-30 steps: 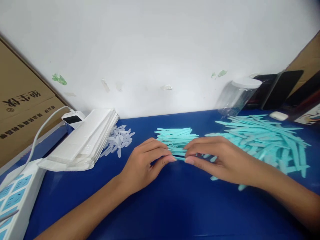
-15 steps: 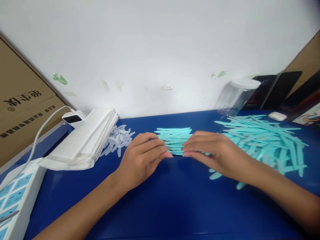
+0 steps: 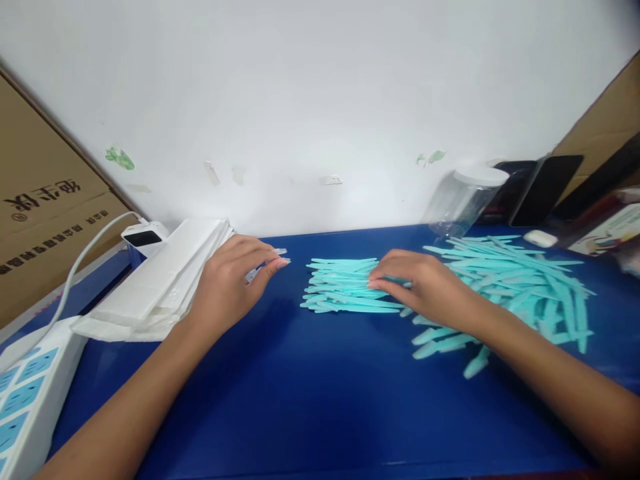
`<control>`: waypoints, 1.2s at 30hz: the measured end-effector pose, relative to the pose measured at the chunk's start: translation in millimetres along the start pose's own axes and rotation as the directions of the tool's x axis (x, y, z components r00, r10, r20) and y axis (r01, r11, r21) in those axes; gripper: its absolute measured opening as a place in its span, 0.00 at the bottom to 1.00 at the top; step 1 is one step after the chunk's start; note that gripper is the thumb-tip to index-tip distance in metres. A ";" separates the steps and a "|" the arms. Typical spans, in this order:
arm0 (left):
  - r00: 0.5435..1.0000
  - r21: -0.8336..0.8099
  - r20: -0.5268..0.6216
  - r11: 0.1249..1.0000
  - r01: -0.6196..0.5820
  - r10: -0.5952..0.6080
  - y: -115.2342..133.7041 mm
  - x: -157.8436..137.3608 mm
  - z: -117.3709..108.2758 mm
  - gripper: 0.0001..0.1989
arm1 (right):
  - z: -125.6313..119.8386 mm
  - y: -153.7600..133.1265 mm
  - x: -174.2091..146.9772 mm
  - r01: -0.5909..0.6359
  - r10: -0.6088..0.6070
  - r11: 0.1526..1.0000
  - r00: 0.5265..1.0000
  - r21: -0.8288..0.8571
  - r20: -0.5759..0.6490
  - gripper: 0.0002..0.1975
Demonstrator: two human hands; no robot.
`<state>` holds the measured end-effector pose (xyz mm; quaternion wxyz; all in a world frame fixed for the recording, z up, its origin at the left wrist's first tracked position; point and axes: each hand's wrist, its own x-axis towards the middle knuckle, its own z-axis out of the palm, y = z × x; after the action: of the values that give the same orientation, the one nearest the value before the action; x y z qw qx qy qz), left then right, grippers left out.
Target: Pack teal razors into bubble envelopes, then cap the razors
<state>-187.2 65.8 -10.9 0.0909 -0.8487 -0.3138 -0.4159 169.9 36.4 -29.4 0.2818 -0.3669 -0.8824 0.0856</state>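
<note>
My left hand point(image 3: 235, 277) is closed in a pinch beside the white packets, with small clear plastic blade caps point(image 3: 283, 260) sticking out at its fingertips. The hand covers most of the loose caps lying there. A row of slim teal eyebrow razors point(image 3: 340, 287) lies side by side at the middle of the blue table. At the row's right end, my right hand point(image 3: 417, 283) pinches a razor between thumb and fingers; how many it grips is hidden. Right of that hand spreads a larger, untidy heap of teal razors point(image 3: 525, 287).
White packets point(image 3: 150, 280) are stacked at the left, near a power strip point(image 3: 40, 387) and a small white device point(image 3: 145, 237) with a cable. A clear jar point(image 3: 467, 200) with a white lid, dark phones point(image 3: 545, 190) and a white case point(image 3: 540, 239) stand back right.
My left hand has left the razor row and moved left to the clear caps, taking hold there. My right hand stays at the row's right end, shifted slightly right. More of the row shows.
</note>
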 end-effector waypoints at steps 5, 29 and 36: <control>0.999 0.044 -0.021 0.998 -0.039 0.040 -2.2 -1.7 4.9 0.02 | 15.3 3.1 3.8 -0.076 0.074 0.994 0.997 0.083 0.019 0.09; 0.838 0.442 0.474 0.896 0.039 -0.270 -51.0 -12.9 -5.5 0.20 | -49.2 63.8 -14.5 -0.348 0.329 0.875 0.938 -0.336 -0.113 0.20; 0.642 0.665 0.515 0.737 0.120 -0.568 -36.3 -4.2 -13.7 0.24 | -78.5 99.0 -30.2 -0.501 0.554 0.765 0.832 -0.406 0.018 0.18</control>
<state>-220.1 86.7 -9.3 0.1326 -0.7895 -0.5982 0.0367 290.5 81.9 -13.1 0.1076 -0.6415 -0.7594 0.0115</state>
